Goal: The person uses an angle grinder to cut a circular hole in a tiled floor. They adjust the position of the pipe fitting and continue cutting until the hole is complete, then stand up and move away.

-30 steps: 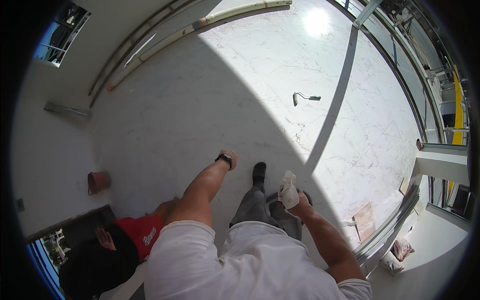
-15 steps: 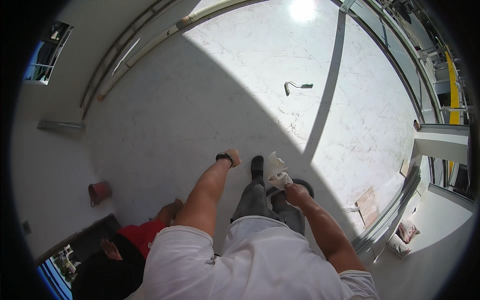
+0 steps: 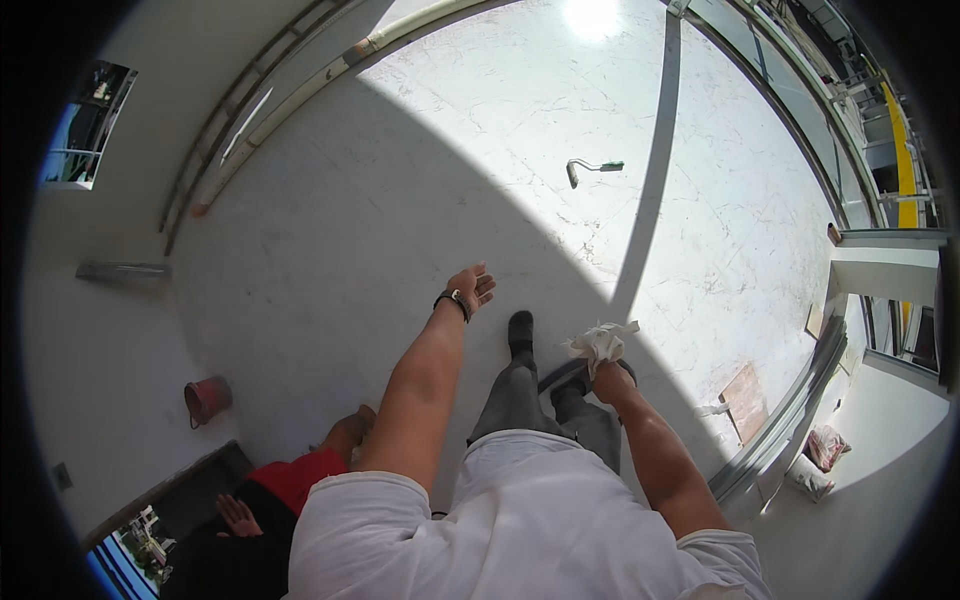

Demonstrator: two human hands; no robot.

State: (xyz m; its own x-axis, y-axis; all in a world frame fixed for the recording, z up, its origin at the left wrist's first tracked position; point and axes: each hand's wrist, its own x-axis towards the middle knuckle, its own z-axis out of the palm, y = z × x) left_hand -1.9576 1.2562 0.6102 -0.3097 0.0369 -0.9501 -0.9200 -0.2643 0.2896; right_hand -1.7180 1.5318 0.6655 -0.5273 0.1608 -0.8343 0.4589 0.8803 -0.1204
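My left hand (image 3: 472,287) is stretched out ahead over the shaded floor, fingers apart and nothing in it; a dark watch sits on that wrist. Lower and to the right, my right hand (image 3: 612,383) is closed round a crumpled off-white cloth (image 3: 600,345), whose loose folds stick out beyond the fist. Farther off, a paint roller (image 3: 594,168) with a green handle lies on the sunlit floor, apart from both hands.
A red bucket (image 3: 208,401) stands by the left wall. Another person in a red top (image 3: 290,482) is at my lower left. Long metal profiles (image 3: 790,405), a board (image 3: 745,402) and bags (image 3: 826,448) lie at the right. A pipe (image 3: 280,105) runs along the far left edge.
My left hand has opened and moved a little farther forward. The right hand has shifted slightly right with the cloth, whose folds now hang differently.
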